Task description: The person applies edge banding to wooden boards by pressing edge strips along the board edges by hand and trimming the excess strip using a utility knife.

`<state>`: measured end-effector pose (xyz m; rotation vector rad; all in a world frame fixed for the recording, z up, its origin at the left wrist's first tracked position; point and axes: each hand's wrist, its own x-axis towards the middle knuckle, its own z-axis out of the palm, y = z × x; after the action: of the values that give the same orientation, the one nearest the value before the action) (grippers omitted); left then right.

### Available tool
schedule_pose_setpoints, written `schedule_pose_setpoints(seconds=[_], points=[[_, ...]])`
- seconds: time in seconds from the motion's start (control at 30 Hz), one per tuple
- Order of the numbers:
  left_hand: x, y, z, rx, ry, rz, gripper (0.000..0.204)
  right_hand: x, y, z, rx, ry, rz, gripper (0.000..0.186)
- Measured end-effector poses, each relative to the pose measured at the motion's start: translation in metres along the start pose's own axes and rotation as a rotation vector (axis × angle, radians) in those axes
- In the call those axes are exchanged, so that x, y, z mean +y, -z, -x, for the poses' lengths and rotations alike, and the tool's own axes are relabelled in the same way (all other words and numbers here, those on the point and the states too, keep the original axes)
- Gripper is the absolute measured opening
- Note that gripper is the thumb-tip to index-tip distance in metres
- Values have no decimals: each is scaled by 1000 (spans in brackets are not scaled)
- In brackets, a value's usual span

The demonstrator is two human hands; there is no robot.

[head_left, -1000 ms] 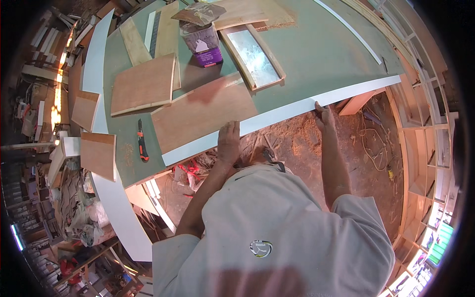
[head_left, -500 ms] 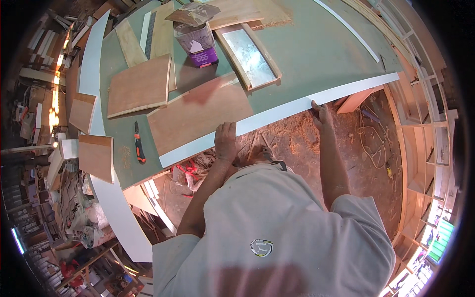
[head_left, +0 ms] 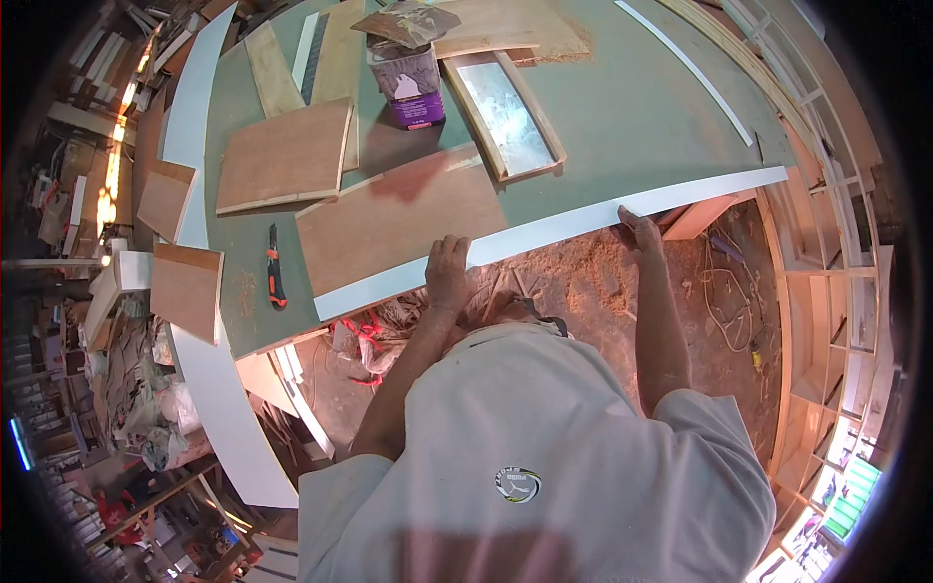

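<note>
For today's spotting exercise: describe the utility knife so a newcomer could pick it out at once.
Start at the big green workbench. Near its front left corner, left of the long plywood panel, lies the utility knife. It alone is slim, black and orange; its neighbours are flat boards.

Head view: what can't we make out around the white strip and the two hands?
- Left hand: palm and fingertips face down on the white strip; grip unclear.
- Right hand: fingers curl over the strip's edge, underside hidden.
- Worktable: underside and legs hidden by its own top.
- Purple tub: contents covered by a board scrap.
- Utility knife: too small to see the blade.
</note>
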<state>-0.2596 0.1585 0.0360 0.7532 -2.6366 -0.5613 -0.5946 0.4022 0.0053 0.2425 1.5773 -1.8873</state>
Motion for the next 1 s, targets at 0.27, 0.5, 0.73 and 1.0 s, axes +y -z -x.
schedule_pose_setpoints(seconds=[0.27,0.5,0.73,1.0], points=[[1,5,0,20,2,115,57,-15,23,-21,89,97,1326,60],[-4,11,5,-22,-26,57,53,2,-120,98,-450,899,1148,54],[-44,37,34,76,33,111,71,54,-212,125,-949,1025,1510,69],[-176,125,124,371,745,-38,53,53,-210,112,-968,1091,1599,59]])
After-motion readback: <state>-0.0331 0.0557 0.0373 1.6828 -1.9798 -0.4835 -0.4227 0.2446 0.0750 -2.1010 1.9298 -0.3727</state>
